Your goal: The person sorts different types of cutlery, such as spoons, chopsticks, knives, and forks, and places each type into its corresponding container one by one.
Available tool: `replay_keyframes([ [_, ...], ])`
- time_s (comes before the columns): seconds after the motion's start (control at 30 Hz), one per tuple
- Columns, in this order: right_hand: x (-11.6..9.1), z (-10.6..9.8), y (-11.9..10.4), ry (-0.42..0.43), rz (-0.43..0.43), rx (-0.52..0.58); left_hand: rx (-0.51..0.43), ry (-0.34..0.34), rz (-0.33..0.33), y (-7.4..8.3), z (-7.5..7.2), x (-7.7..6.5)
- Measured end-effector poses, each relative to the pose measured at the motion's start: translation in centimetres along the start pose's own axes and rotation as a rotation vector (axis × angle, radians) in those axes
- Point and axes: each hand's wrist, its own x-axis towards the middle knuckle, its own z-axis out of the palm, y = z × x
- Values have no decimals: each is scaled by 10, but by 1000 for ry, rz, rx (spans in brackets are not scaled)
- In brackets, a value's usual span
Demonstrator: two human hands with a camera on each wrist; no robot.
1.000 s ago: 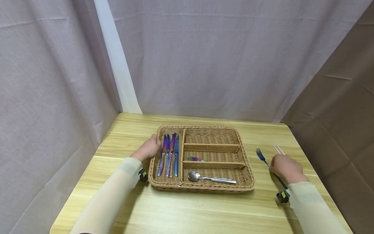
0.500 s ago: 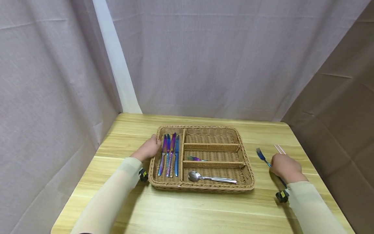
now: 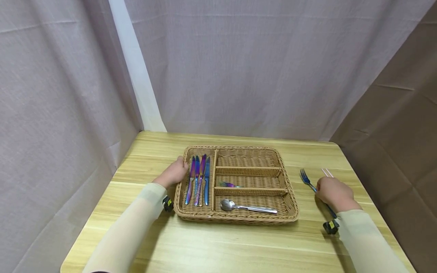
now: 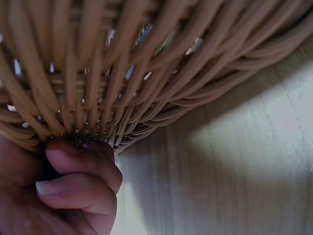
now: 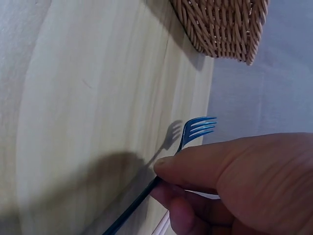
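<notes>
My left hand (image 3: 172, 172) grips the left rim of a woven wicker cutlery basket (image 3: 175, 210), its fingers curled at the weave in the left wrist view. In the basket's left compartment lie several knives (image 3: 198, 180) with purple and blue blades. A silver spoon (image 3: 252, 208) rests in the front compartment; a purple fork (image 3: 228, 185) shows partly behind a divider in the middle one. To the basket's right, my right hand (image 3: 336, 193) pinches a blue fork (image 5: 188, 132) between thumb and finger, just over the table. Pale chopsticks (image 3: 327, 173) extend from beneath that hand, mostly hidden.
The wooden table (image 3: 225, 244) ends in front of a grey curtain (image 3: 239, 76) at the back, with a brownish curtain (image 3: 399, 144) on the right. The basket's rear right compartment (image 3: 247, 157) shows bare weave.
The blue fork's tines have risen a little, with my right hand around its handle. My left hand and the basket stay put.
</notes>
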Motion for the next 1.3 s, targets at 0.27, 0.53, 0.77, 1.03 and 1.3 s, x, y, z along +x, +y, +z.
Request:
replay_keyframes([
  [0.27, 1, -7, -10, 48, -60, -16, 12, 7, 13, -2, 1, 2],
  [0.53, 0, -25, -33, 114, -151, -38, 38, -5, 7, 2, -2, 0],
  [0.77, 1, -46, -61, 134, -199, -88, 52, -14, 18, 5, -3, -1],
  [1.03, 0, -69, -108, 178, -290, -113, 55, -8, 23, 0, -2, 2],
  [1.3, 3, -74, -150, 242, -395, -156, 67, -11, 29, 1, -3, 2],
])
